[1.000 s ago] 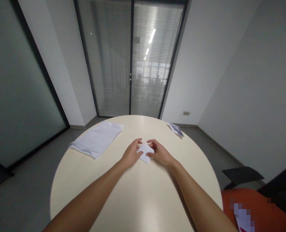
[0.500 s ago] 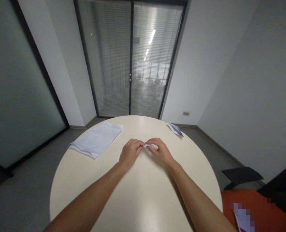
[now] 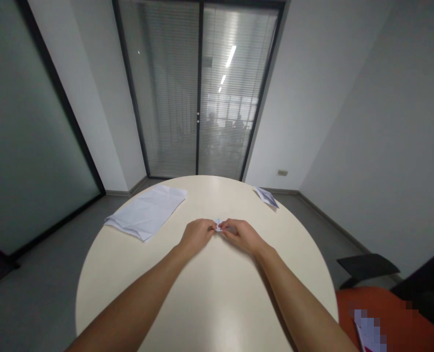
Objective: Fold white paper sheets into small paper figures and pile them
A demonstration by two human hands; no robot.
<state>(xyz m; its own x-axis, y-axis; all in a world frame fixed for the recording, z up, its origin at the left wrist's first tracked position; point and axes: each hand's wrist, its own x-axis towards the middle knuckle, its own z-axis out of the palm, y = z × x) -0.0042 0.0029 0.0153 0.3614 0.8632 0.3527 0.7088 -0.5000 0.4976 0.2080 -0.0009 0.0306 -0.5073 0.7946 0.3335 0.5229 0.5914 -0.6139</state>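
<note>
Between my two hands is a small folded piece of paper [image 3: 218,226], white with a bluish tint, just above or on the round table [image 3: 202,303]. My left hand [image 3: 198,232] pinches its left side between thumb and fingers. From the right, my right hand [image 3: 243,234] grips the other side with its fingertips. Most of the paper is hidden behind the fingers, so its exact folded shape cannot be made out.
White paper sheets [image 3: 149,210] lie at the table's left edge. A folded paper piece [image 3: 266,197] rests near the far right edge. An orange chair [image 3: 393,303] with a black armrest [image 3: 367,264] stands at the right, a partly pixelated item on its seat. Glass doors [image 3: 198,88] are beyond.
Both hands have come slightly nearer to me and lower, with fingers bent more closely around the small paper. More of its white surface now shows between them.
</note>
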